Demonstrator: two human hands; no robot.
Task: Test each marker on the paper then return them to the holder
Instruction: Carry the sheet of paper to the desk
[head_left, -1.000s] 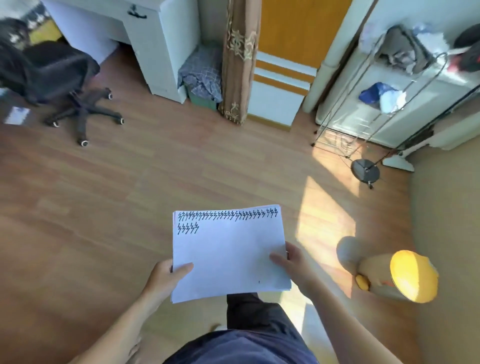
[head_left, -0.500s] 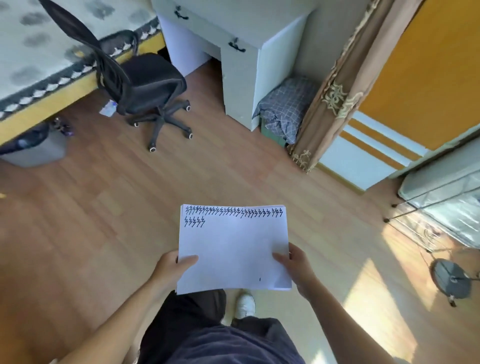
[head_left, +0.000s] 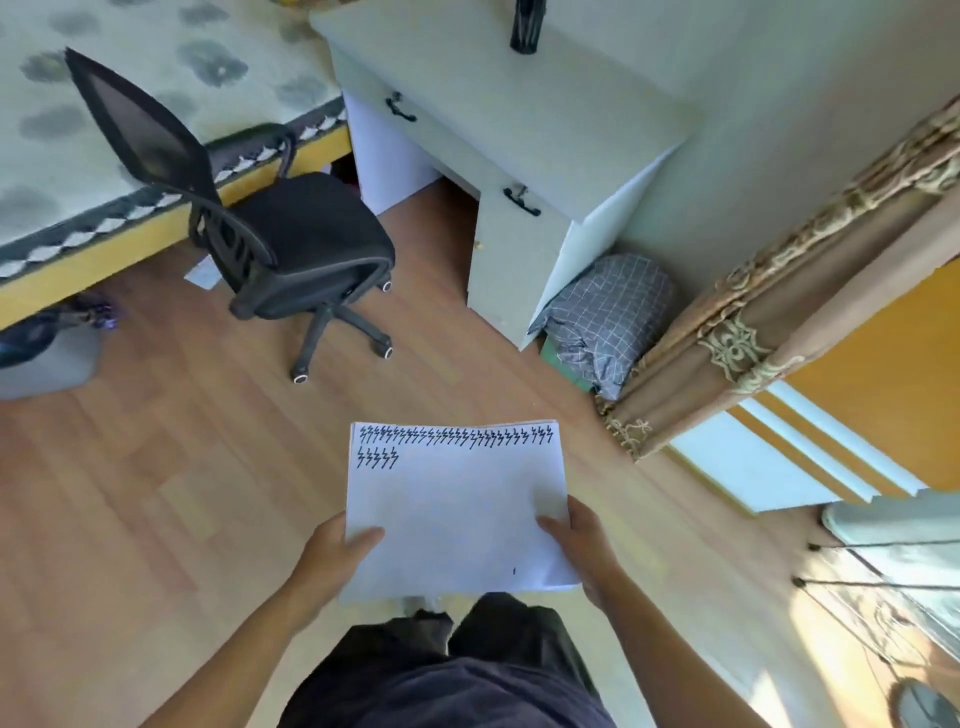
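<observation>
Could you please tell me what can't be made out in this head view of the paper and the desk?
- Left hand fingers: hidden under the paper; only the thumb shows.
- Right hand fingers: likewise hidden.
- Dark object on the desk: cut off by the top edge; holder or not, unclear.
- Markers: none visible.

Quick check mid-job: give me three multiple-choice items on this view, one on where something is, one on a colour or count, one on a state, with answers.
1. Where is the paper?
A. on the desk
B. held above the floor
C. on the chair seat

2. How many rows of marks does the paper carry?
A. two
B. four
C. none

3. How do the hands hold the paper?
A. left only
B. right only
C. both, at its side edges

Answers:
1 B: the wooden floor shows beneath it, the desk lies ahead.
2 A: one full row, one short row.
3 C: the left hand and right hand each grip an edge.
</observation>
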